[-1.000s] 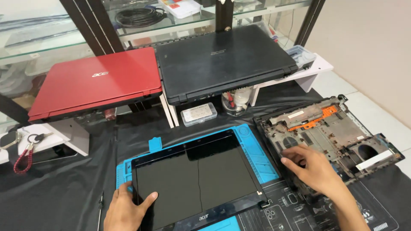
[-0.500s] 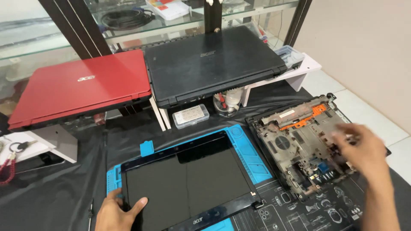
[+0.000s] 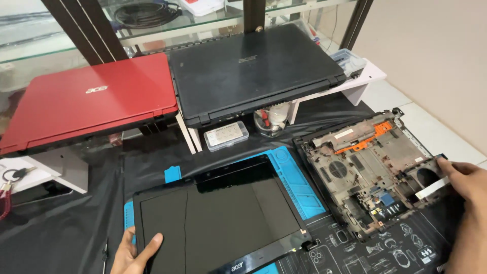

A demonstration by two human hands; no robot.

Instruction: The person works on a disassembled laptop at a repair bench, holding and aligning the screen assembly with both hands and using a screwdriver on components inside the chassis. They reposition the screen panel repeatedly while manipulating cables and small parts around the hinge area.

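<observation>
A: Black sheeting is covering the desk (image 3: 76,228), with a glass-shelved cabinet (image 3: 61,35) standing along its far edge. What is sitting at the back?

B: Item one, a closed red laptop (image 3: 86,101), is resting on a white stand at the far left. Item two, a closed black laptop (image 3: 253,66), is lying on a second white stand (image 3: 355,83) beside it. A small clear plastic box (image 3: 225,135) is lying under that stand's front, just beside a small clear tub (image 3: 271,119).

A: And at the near edge?

B: Item three, a black-framed laptop screen panel (image 3: 218,218), is lying flat, glass up, on a blue work mat (image 3: 299,182). The left hand (image 3: 134,253) is pressing its thumb on the panel's near-left corner, with the fingers curled under that edge, grasping it.

A: The other hand?

B: Item four, a stripped dark grey laptop base shell (image 3: 370,172) with an orange strip inside, is lying toward the right edge, just beside the panel. The right hand (image 3: 469,187) is touching the shell's right rim with its fingertips; I cannot tell whether it is gripping.
</observation>
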